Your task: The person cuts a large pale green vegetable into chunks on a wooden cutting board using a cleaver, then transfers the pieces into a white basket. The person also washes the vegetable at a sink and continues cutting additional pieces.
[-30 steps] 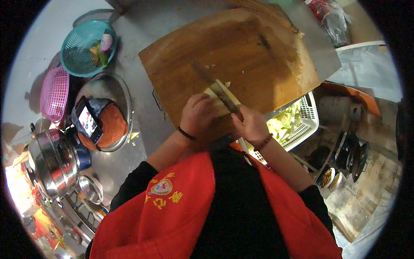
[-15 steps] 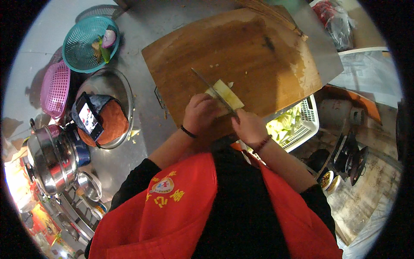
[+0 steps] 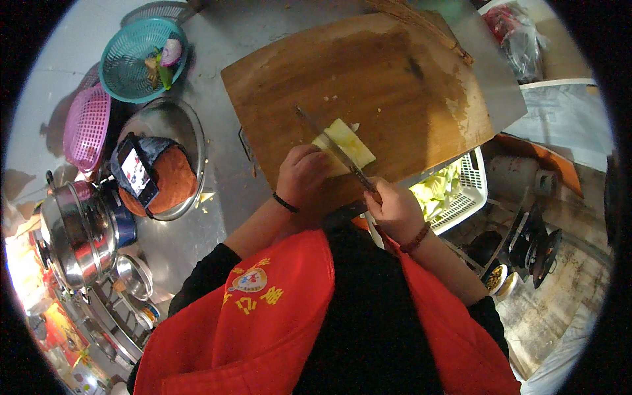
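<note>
A knife (image 3: pixel 329 139) lies slantwise across a pale yellow-green vegetable slab (image 3: pixel 353 144) on the wooden cutting board (image 3: pixel 355 66). Its handle end is in my right hand (image 3: pixel 397 212), whose fingers are wrapped round it near the board's front edge. On the blade's left side, my left hand (image 3: pixel 304 176) presses the slab with curled fingers. Part of the slab shows between that hand and the blade; the rest of what lies under the fingers is hidden. A few small pale scraps sit on the board beyond the knife.
Below the board's right edge stands a white basket (image 3: pixel 472 191) of pale green vegetable pieces. At left are a teal colander (image 3: pixel 122 72) with an onion, a pink basket (image 3: pixel 87 128), a phone (image 3: pixel 137 172) propped on a steel tray and a steel pot (image 3: pixel 78 230). A straw brush (image 3: pixel 428 27) lies across the board's far edge.
My right hand has drawn a little toward the lower right with the knife. My left hand stays on the slab. The whole view has shifted slightly.
</note>
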A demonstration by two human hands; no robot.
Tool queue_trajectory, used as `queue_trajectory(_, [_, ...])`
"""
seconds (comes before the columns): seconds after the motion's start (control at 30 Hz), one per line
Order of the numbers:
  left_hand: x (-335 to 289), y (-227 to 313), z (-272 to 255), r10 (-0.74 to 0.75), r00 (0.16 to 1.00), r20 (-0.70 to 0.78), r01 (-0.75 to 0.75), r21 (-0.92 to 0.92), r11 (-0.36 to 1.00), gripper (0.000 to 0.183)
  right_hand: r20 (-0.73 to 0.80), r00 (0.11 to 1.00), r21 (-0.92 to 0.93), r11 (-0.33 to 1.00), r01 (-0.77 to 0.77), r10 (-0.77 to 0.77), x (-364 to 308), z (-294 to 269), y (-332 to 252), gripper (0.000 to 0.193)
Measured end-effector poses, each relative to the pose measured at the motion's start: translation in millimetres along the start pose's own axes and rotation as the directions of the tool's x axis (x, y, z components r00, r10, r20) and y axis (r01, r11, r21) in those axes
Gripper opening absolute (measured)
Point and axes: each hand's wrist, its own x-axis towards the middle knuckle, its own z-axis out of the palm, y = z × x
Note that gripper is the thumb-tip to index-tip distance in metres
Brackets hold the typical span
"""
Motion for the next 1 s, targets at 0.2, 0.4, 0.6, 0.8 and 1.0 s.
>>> queue_trajectory(0.2, [4, -1, 1, 0.028, 1.000, 0.000, -0.028, -0.029, 0.999, 0.024, -0.050, 0.999, -0.051, 0.999, 0.015, -0.017, 12, 28, 5, 0.021])
queue_trajectory(0.4, [1, 2, -1, 0.019, 1.000, 0.000, -0.019, 0.017, 1.000, 0.026, -0.025, 1.000, -0.076, 0.997, 0.007, -0.009, 41, 47, 17, 0.027])
queue_trajectory(0.6, [-6, 4, -8, -0.042, 0.999, -0.007, 0.042, -0.028, 0.999, 0.025, -0.106, 0.990, 0.104, 0.989, 0.105, -0.094, 11, 18, 7, 0.018])
queue_trajectory(0.8, [-9, -1, -7, -0.075, 0.997, 0.024, 0.075, 0.004, 0.997, 0.024, -0.051, 0.994, 0.011, 0.995, 0.096, -0.096, 2, 13, -3, 0.019])
queue_trajectory(1.0, [-7, -5, -7, -0.035, 0.999, 0.032, 0.035, 0.004, 0.999, 0.019, -0.023, 0.999, -0.233, 0.972, 0.032, -0.039, 31, 47, 2, 0.021])
